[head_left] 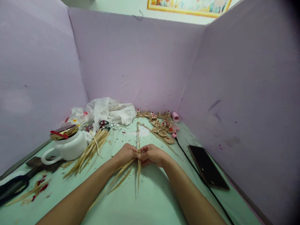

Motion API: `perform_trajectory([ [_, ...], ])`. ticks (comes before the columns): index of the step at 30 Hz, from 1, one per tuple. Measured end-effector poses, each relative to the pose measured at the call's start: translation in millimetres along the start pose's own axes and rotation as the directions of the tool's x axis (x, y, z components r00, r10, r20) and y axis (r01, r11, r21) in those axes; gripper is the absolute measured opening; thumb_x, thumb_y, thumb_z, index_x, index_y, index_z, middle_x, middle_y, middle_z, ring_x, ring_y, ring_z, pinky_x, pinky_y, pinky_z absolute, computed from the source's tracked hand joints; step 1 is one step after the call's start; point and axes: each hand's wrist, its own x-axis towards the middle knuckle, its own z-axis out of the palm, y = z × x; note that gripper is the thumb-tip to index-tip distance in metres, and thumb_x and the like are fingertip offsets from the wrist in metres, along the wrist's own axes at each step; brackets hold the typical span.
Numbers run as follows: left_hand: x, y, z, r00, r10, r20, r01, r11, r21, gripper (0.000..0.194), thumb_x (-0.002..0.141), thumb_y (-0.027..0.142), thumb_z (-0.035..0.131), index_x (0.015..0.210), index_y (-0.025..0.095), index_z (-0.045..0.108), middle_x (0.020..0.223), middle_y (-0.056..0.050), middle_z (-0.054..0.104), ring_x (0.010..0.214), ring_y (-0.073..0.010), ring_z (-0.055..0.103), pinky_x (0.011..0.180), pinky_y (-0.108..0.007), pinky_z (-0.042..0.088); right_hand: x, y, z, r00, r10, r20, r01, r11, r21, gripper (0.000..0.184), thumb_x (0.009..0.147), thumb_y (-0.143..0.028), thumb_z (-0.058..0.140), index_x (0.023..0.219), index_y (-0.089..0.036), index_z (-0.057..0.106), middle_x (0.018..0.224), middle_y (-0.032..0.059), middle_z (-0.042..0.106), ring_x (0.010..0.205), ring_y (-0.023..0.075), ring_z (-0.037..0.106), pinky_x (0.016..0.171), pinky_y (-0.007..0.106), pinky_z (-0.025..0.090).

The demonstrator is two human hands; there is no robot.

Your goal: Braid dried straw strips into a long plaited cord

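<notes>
Both my hands meet over the middle of the table, pinching a thin braid of dry straw point(138, 134). My left hand point(126, 154) is closed on the braid's near end, with fingertips against those of the other hand. My right hand point(152, 155) is closed on the same spot from the right. Loose straw strands point(122, 179) hang from under the fingers toward me. Beyond the hands the braid runs straight back, then bends at a sharp point and continues to the right. The exact grip of each fingertip is partly hidden.
On the left lie a bundle of straw point(90, 151), a white mug point(71, 145) with a lid, black-handled scissors point(15, 187) and smaller scissors point(105, 125). A plastic bag point(112, 111) sits behind. Coiled straw pieces point(161, 132), a black cable point(194, 170) and a phone point(208, 167) are right.
</notes>
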Motion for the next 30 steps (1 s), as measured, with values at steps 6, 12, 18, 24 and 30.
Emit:
perform_trajectory([
  [6,1.6,-3.1,2.6,0.999,-0.005,0.042,0.009,0.996,-0.087,0.011,0.046,0.016,0.045,0.043,0.011,0.054,0.045,-0.002,0.053,0.045,-0.0112,0.047,0.048,-0.022,0.033,1.3,1.2,-0.4,0.999,-0.005,0.034,0.004,1.0,0.02,0.02,0.051,0.004,0.047,0.064,-0.011,0.054,0.053,-0.0013,0.057,0.047,0.0081,0.052,0.053,0.023,0.046],
  [12,7.2,-16.0,0.2,0.998,0.065,0.016,-0.066,0.995,0.07,0.015,0.051,0.016,0.044,0.048,0.011,0.057,0.045,0.0,0.051,0.048,-0.0099,0.043,0.049,-0.022,0.031,1.6,2.9,4.6,1.0,-0.012,-0.008,0.013,1.0,0.024,0.014,0.059,0.0,0.044,0.055,-0.012,0.051,0.046,-0.0007,0.051,0.039,0.0062,0.043,0.041,0.018,0.033],
  [18,7.5,-19.7,-1.5,0.988,0.151,-0.028,-0.138,0.951,0.276,0.012,0.053,0.018,0.042,0.042,0.014,0.045,0.041,0.005,0.034,0.045,-0.0067,0.027,0.045,-0.021,0.021,3.7,4.3,11.7,0.978,-0.012,-0.208,-0.007,0.996,-0.088,0.02,0.073,-0.015,0.042,0.053,-0.014,0.047,0.04,-0.0041,0.04,0.032,0.0037,0.024,0.035,0.019,0.014],
  [24,4.2,-17.0,-0.8,0.985,0.166,-0.051,-0.135,0.916,0.379,0.014,0.055,0.02,0.041,0.042,0.015,0.041,0.042,0.005,0.025,0.045,-0.0063,0.022,0.043,-0.021,0.016,17.7,25.8,13.9,0.867,-0.252,-0.431,0.099,0.933,-0.346,0.017,0.069,-0.023,0.046,0.054,-0.014,0.05,0.048,-0.0021,0.046,0.042,0.0063,0.033,0.042,0.02,0.021],
  [30,3.4,-18.0,0.8,0.982,0.125,-0.139,-0.046,0.882,0.469,0.014,0.054,0.02,0.041,0.041,0.016,0.038,0.042,0.005,0.023,0.044,-0.0066,0.022,0.042,-0.022,0.015,17.4,32.8,16.3,0.777,-0.455,-0.435,0.124,0.788,-0.603,0.023,0.07,-0.029,0.046,0.051,-0.015,0.049,0.048,-0.001,0.046,0.048,0.0094,0.037,0.047,0.022,0.023],
])
